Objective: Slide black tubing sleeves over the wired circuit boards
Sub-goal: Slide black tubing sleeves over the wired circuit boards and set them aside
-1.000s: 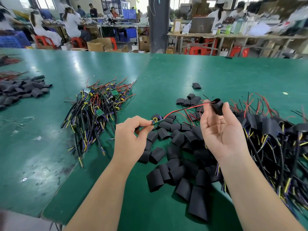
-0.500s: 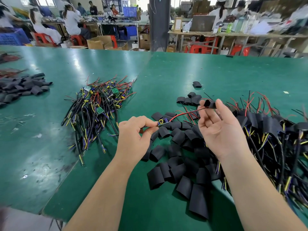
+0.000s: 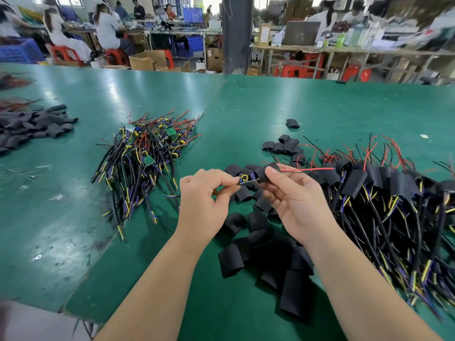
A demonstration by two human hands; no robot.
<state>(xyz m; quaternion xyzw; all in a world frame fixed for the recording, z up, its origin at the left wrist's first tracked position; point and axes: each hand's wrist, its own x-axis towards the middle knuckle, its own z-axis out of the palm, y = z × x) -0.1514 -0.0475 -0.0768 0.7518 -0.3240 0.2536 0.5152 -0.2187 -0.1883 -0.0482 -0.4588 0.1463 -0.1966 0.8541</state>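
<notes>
My left hand (image 3: 204,200): thumb and forefinger pinch the left end of a small wired circuit board with a yellow ring part (image 3: 246,179); the other fingers are curled under.
My right hand (image 3: 300,205): thumb and fingers are closed round a short black tubing sleeve (image 3: 264,174) and grip it.
Board and sleeve: both are held above the table, between my hands. The mouth of the sleeve meets the right end of the board. The yellow ring is uncovered. If the board edge is already inside, I cannot tell.
Thin red wire (image 3: 307,169): it comes out of the far side of the sleeve and points right.
Heap of loose flat black sleeves (image 3: 258,242): on the table under my hands.
Heap of bare green boards with coloured wires (image 3: 145,153): to my left.
Heap of boards already in sleeves (image 3: 381,193): to my right.
Green table surface (image 3: 270,102): it carries all the heaps.
</notes>
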